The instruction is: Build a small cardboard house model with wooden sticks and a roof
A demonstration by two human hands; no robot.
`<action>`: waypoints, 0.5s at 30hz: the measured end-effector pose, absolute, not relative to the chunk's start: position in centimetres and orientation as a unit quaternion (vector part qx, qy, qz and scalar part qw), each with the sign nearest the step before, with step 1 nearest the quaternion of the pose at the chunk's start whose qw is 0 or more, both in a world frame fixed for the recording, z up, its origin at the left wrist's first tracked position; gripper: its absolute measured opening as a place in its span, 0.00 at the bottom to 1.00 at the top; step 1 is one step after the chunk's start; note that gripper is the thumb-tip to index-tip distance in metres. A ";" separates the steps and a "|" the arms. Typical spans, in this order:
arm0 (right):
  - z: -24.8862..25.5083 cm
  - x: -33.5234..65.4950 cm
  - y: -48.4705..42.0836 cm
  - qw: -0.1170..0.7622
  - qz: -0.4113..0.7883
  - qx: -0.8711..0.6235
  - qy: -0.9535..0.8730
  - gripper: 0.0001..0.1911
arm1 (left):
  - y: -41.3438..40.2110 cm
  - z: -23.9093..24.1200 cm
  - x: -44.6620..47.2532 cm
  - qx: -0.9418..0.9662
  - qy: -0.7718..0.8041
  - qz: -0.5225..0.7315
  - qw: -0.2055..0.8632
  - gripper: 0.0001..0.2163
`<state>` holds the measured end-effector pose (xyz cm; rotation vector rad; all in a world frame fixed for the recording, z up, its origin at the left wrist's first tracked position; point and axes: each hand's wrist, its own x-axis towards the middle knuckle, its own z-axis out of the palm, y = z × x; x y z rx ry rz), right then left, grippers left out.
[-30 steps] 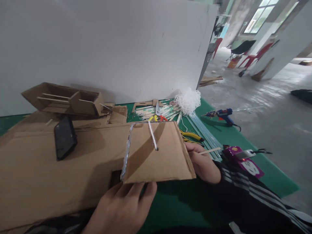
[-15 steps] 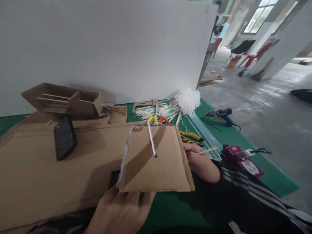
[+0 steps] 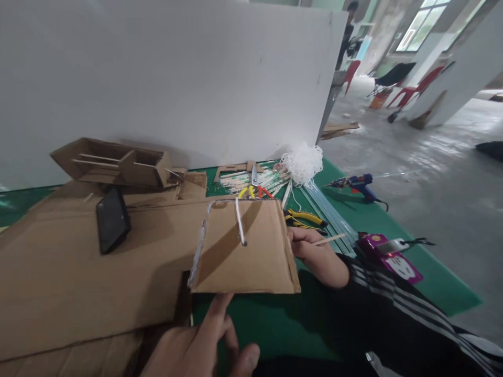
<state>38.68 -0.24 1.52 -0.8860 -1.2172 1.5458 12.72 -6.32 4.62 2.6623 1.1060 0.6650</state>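
Note:
A cardboard box (image 3: pixel 259 262) is held up in front of me, its flat face toward me. A white string (image 3: pixel 239 222) runs from its top edge to a small hole in that face. Dried glue shows along its left edge. My right hand (image 3: pixel 316 256) is closed at the box's right edge, its fingertips partly hidden behind it. A thin wooden stick (image 3: pixel 330 240) pokes out to the right from that hand. Below the box, my left hand (image 3: pixel 208 335) has its fingers apart. The tip of one finger reaches the bottom edge.
Large cardboard sheets (image 3: pixel 90 293) cover the left side, bearing a black phone-like device (image 3: pixel 112 222) and a cardboard boat-like form (image 3: pixel 118 165). Pliers (image 3: pixel 306 217), wooden sticks (image 3: pixel 236 182), white string (image 3: pixel 302 163), a glue gun (image 3: pixel 357 183) and a purple power socket (image 3: pixel 389 256) lie rightward.
The box has shifted slightly left and up in view. My left hand has let go of its bottom, dropping lower with fingers spread. My right hand keeps its hold.

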 end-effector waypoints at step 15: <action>2.6 38.2 -1.0 0.480 0.601 -0.343 -0.539 0.06 | -6.1 3.3 16.3 0.782 0.593 0.115 -0.156 0.12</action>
